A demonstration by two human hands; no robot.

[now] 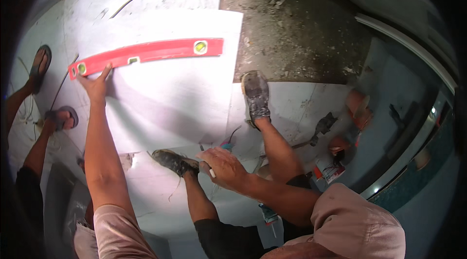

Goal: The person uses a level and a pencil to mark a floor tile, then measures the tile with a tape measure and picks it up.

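We are looking down at a long red spirit level with yellow-green vials [155,52], which is lying flat on a broad, smooth white sheet [175,105], towards its far side. Our bare left hand [97,83] is touching the level near its left end, thumb and fingers spreading apart beside the end vial; we cannot tell whether they are gripping the bar or only pressing on it. Our bare right hand [224,167] is hovering well apart from the level, nearer to our body, and its fingers are closing around a small white stick-like thing [210,171], most of which the hand is hiding.

We are wearing dark, dust-stained shoes [256,96]: the right one is standing beside the sheet's right edge, the left one near its lower edge. Beyond the right shoe, a rough grey-brown patch of bare ground [301,30] is bordering the sheet. At the far left, another person's feet in dark open sandals [42,62] are standing near a thin dark rod [63,83].
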